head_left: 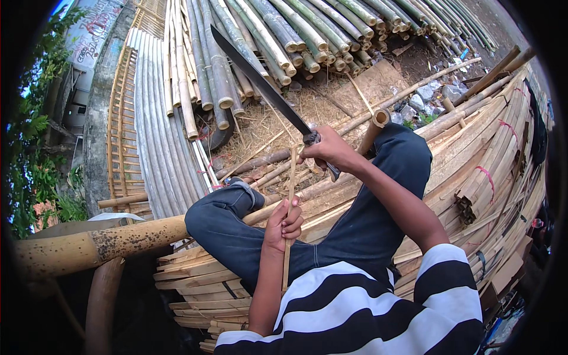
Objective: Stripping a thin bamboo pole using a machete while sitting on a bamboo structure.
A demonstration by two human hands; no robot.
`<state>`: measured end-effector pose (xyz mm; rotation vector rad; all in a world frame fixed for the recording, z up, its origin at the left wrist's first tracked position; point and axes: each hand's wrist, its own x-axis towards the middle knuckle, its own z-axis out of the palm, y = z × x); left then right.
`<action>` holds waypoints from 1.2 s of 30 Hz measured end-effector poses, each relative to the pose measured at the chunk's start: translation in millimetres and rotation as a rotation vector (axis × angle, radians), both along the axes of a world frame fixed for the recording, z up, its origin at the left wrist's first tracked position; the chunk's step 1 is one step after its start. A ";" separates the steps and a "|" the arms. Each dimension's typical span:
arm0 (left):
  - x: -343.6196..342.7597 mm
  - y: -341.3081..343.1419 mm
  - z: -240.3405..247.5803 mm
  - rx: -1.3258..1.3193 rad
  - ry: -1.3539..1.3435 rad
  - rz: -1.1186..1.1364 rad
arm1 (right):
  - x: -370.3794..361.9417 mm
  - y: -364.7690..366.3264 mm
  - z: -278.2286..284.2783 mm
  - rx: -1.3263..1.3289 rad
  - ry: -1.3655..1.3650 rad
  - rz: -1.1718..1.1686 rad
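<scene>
Clearly, the arms work at two heights over the spread legs in dark blue denim trousers (228, 216). The bare right forearm (402, 201) reaches forward and inward past the right knee, bent at the elbow; the left forearm (267, 290) rises nearly straight from the lower edge. The right hand (327, 149) sits farther out, its fingers wrapped round the handle of a long dark machete. Nearer the lap, the left hand (284, 223) has its fingers curled round a narrow pale bamboo strip, gripping it partway along — thumb toward its upper end.

Beyond the hands, a broad heap of round grey-green bamboo poles (278, 32) turns its cut ends toward the person, with straw-littered brown ground (260, 133) between. Pale stacked lengths of split bamboo (467, 157) lie under the legs and spread out to the right. Grey corrugated sheets (155, 127) bound the far left, and a thick yellow bamboo pole with dark speckles (112, 244) runs in to the left knee. Beside the right knee, a short hollow bamboo tube (378, 120) juts up.

The machete (263, 83) slants up and left, its tip over the poles. The strip (291, 184) — straight, slim and tan — stands almost upright between the knees, its top just beside the right fingertips, its lower end near the shirt.
</scene>
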<state>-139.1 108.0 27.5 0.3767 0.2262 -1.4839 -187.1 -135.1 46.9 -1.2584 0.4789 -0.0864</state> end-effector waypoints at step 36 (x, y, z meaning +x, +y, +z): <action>-29.2 -18.6 52.1 0.026 0.042 -0.032 | -33.5 -37.0 34.2 0.319 -0.083 0.039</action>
